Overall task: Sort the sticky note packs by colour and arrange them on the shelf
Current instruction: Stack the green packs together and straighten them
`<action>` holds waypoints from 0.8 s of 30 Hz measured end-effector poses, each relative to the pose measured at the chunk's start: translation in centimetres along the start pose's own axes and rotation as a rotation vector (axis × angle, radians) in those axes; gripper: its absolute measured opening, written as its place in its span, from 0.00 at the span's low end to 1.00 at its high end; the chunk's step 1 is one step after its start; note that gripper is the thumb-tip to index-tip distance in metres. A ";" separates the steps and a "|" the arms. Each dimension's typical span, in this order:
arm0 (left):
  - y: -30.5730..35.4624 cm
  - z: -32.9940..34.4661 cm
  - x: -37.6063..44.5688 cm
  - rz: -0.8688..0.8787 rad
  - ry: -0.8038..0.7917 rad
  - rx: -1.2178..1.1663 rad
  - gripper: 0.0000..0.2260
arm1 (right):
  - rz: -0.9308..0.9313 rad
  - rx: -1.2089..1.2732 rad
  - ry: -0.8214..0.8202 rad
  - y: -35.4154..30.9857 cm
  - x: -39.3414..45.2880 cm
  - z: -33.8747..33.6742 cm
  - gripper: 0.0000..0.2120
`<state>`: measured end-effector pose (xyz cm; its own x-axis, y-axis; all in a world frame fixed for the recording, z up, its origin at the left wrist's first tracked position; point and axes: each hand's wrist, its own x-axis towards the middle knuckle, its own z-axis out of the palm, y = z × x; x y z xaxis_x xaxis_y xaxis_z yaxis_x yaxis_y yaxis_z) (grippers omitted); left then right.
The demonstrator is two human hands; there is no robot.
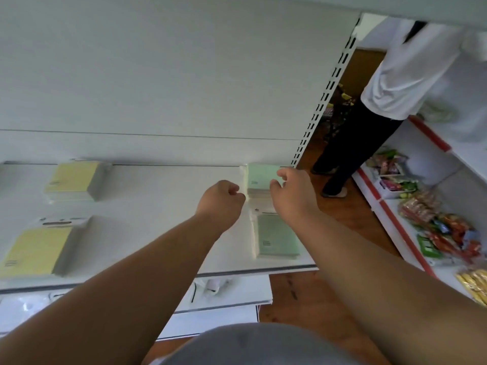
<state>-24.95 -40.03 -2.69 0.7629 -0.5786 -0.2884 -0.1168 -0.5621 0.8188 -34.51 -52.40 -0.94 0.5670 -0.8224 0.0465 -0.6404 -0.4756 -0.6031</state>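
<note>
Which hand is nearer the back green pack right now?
Right. The right hand reaches over the back green pack, its fingers curled at the pack's right edge. The left hand is a loose fist just off the pack's left edge, holding nothing visible.

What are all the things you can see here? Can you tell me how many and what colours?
Yellow sticky note packs: 2, yellow, left side of the shelf, back one behind front one.
Green sticky note packs: 2, green, right side of the shelf, back one, front one.
Shelf: 1, white, holds all four packs.
Snack packets: many, mixed colours, on the red-edged shelf at right.
Other person: 1, white top, dark trousers, standing in the aisle.
Floor: brown wood.
Left hand: fingers curled, beside the back green pack.
Right hand: fingers curled at the back green pack; grip unclear.
</note>
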 end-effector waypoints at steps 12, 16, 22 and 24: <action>4.6 2.9 1.7 -0.065 -0.029 0.202 0.21 | 0.423 0.409 -0.309 0.5 4.1 0.2 0.07; 3.9 2.5 1.5 -0.147 0.011 -0.109 0.17 | 0.454 0.503 -0.366 0.3 4.2 0.5 0.07; -0.5 -1.9 0.1 -0.105 0.196 -0.294 0.10 | 0.030 0.406 -0.368 -3.4 1.7 2.2 0.10; -2.0 -4.1 -0.3 0.025 0.254 -0.208 0.12 | -0.084 0.405 -0.355 -5.0 0.3 3.1 0.12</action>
<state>-22.34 -36.28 -2.23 0.8987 -0.4101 -0.1557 -0.0248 -0.4020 0.9153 -29.48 -49.31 -0.38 0.7929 -0.5972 -0.1214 -0.3739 -0.3194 -0.8707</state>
